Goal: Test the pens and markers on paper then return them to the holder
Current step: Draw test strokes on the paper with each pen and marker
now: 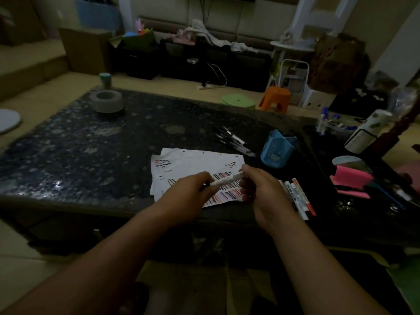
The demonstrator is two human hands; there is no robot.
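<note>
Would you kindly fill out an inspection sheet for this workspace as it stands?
Surface: dark speckled table, glossy.
Job's things: paper bearing test strokes; white marker held above it; blue holder beyond; black pens beside the holder; markers lying right of the paper.
Clutter: grey ring, pink sticky notes.
Hands: left hand and right hand each grip one end of the white marker.
Cables: power strip with cord on the floor.
Surroundings: orange stool, green stool.
</note>
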